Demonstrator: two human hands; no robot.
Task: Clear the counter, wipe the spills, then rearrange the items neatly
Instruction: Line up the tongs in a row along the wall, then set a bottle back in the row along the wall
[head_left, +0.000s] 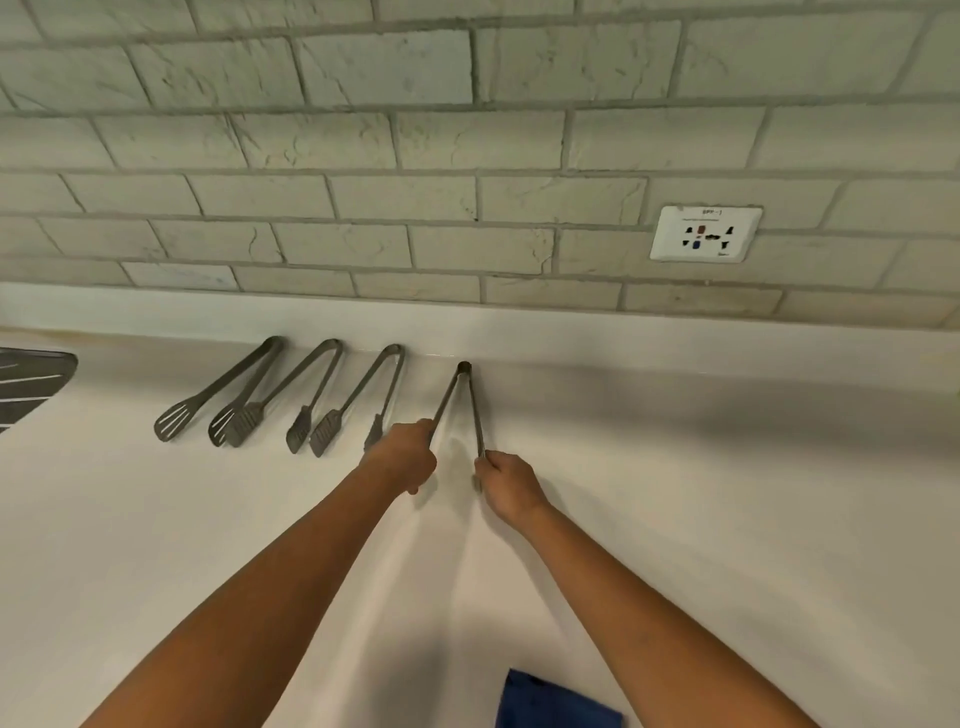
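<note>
You are holding the fourth tongs (464, 402) at the counter's (727, 493) back edge, left hand (408, 457) and right hand (506, 480) each curled round one arm, so be lining it parallel with the three tongs (291, 395) beside it.

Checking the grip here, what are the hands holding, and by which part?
Both hold one pair of grey metal tongs: left hand grips one arm's tip end, right hand the other's.

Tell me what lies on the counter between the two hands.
Bare counter only, in the head view: the left hand and right hand each grip one arm of the same tongs.
</note>
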